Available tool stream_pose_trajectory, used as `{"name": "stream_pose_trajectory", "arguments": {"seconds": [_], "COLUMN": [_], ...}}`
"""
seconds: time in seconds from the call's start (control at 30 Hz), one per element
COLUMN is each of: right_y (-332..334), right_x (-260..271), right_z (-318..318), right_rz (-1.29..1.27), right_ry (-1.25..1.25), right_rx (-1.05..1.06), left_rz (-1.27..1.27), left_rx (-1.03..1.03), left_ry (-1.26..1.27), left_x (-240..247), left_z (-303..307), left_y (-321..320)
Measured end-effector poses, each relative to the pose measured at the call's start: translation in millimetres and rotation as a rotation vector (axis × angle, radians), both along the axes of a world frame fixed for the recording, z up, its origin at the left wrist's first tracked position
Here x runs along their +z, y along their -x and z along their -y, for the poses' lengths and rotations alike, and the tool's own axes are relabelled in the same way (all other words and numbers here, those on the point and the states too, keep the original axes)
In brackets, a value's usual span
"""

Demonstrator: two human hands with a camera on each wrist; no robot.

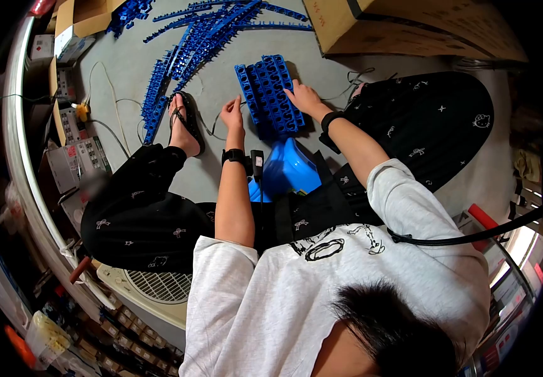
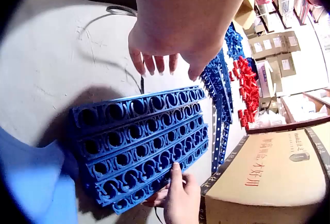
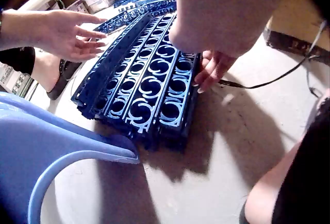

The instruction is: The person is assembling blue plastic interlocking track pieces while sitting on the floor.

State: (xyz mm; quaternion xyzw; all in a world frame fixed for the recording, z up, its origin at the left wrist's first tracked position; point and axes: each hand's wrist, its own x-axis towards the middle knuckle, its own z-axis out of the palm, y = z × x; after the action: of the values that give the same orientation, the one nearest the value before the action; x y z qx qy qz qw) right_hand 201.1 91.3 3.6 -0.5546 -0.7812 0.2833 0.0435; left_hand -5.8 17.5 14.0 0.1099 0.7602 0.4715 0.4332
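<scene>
I see a large cardboard box (image 1: 410,34) with red writing standing on the grey floor (image 1: 117,63). Toward the head view's left edge I make out an open carton (image 1: 98,24), printed boxes (image 1: 79,164) beside a white rail (image 1: 15,119), and a cream casing (image 1: 119,286) with a grille (image 1: 161,286).

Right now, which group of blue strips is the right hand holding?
The compact bundle of aligned rows, its edge gripped by the right hand. The other blue strips lie farther away in a loose pile, with no hand on them.
</scene>
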Motion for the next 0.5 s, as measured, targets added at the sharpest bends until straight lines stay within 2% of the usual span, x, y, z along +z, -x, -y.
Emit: {"name": "stream_pose_trajectory", "arguments": {"seconds": [0.03, 0.1, 0.27, 0.33, 0.37, 0.43, 0.5], "right_y": [-1.3, -2.5, -1.6, -0.8, -0.7, 1.0, 6.7], "right_x": [1.1, 3.0, 12.9, 13.9, 14.2, 16.0, 16.5], "right_z": [-0.5, -0.8, -0.1, -1.1, -3.6, -10.9, -30.1], "right_rz": [-0.009, -0.001, 0.064, 0.145, 0.149, 0.109, 0.123], "right_ry": [0.018, 0.044, 0.108, -0.015, -0.012, -0.175, -0.136], "right_rx": [-0.012, -0.017, -0.055, -0.120, -0.120, -0.241, -0.251], "left_rz": [0.003, 0.082, 0.105, 0.088, 0.045, 0.007, -0.011], "left_rx": [-0.002, -0.041, -0.094, -0.098, -0.061, -0.023, -0.035], "left_ry": [0.000, 0.156, 0.086, 0.050, 0.023, 0.001, -0.066], "left_x": [-0.1, -0.3, -4.2, 1.8, 4.4, 0.5, -6.1], "left_z": [0.9, 4.4, 0.2, -6.5, -11.3, -18.9, -27.7], "left_y": [-1.9, -5.4, -6.5, -7.4, -7.4, -3.5, 3.5]}}
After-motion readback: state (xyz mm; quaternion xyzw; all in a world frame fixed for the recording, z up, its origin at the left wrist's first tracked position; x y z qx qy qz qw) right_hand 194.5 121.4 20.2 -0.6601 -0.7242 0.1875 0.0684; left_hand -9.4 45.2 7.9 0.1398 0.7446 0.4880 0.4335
